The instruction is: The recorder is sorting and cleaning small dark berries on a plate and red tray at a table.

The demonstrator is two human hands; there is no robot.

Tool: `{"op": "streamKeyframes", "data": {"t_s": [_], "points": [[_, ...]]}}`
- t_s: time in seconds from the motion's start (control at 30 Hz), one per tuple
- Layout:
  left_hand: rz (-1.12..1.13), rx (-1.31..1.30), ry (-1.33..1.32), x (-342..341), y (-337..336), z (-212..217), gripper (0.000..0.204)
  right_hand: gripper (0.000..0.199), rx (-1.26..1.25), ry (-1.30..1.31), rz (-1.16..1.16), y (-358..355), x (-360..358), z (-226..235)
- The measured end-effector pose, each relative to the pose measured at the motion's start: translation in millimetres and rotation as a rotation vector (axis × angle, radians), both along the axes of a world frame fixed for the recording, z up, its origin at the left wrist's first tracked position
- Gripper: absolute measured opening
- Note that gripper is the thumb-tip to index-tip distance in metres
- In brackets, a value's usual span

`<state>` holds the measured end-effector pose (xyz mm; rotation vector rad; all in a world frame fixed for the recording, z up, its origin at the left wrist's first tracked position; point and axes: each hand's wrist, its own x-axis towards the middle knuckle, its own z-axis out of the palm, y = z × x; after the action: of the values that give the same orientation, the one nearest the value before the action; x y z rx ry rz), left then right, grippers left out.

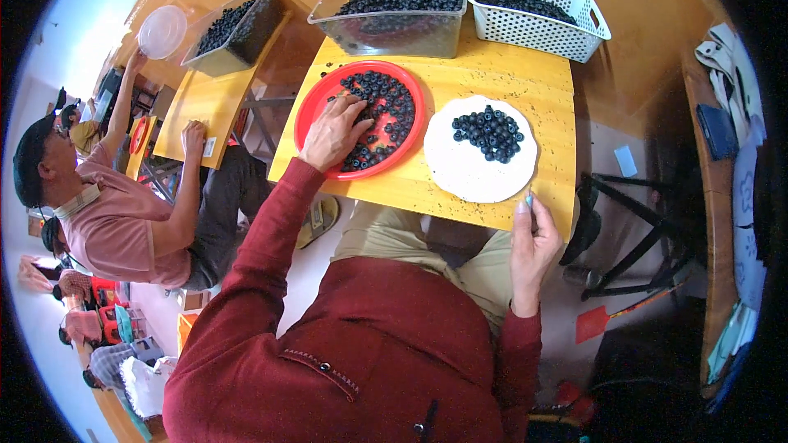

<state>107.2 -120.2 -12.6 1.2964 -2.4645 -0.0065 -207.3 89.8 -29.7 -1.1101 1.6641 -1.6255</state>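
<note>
Dark berries: the round, berry-like pieces (379, 82) lie loose in the red tray (420, 107), on the left of the tabletop (552, 111), with patches of red bottom showing between them.
Left hand: back up, it (331, 133) reaches over the tray's near-left rim, fingers bent down among the pieces; the thumb stands apart from the index finger, but the tips are partly hidden, so whether they close on a piece I cannot tell.
Left-hand touch: a light, level sweep probably serves best, spreading the pieces one layer deep so each side can be looked over; pressing hard could bruise them if they are soft.
Tray rim: the wrist is best carried just above it, since leaning there could tip the tray.
Right hand: it (533, 242) is at the tabletop's near edge, thumb and index finger clamped on a small thin tool (529, 194), whose kind is too small to tell.
Tool tip: it points toward the white plate (460, 176); a loose pinch, clear of the rim, should avoid nudging it.
Plate clump: a clump of berries (491, 133) sits toward the far half, bare white around it, so single pieces are easy to check there.
Crumbs: dark specks (538, 97) dot the tabletop; both dishes are better kept free of them.
</note>
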Motion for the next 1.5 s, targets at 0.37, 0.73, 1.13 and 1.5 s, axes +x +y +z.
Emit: {"op": "streamKeyframes", "data": {"t_s": [0.37, 0.73, 1.13, 1.5], "points": [[-0.035, -0.036, -0.032, 3.8, -3.0, -11.7, 0.049, 0.029, 0.004, -0.175, 0.028, -46.2, -22.0, -1.6], [0.038, -0.094, 0.019, 1.1, 9.7, 8.2, 0.044, 0.028, 0.092, -0.21, 0.03, -48.5, -24.0, -9.5], [-0.056, 0.022, 0.059, 30.6, -2.1, 12.0, 0.026, 0.03, 0.196, -0.199, -0.074, -49.6, -11.5, 9.4], [-0.011, 0.022, 0.112, 32.1, -27.6, 7.7, 0.028, 0.033, 0.203, -0.153, -0.106, -50.1, -13.5, 4.5]]}}
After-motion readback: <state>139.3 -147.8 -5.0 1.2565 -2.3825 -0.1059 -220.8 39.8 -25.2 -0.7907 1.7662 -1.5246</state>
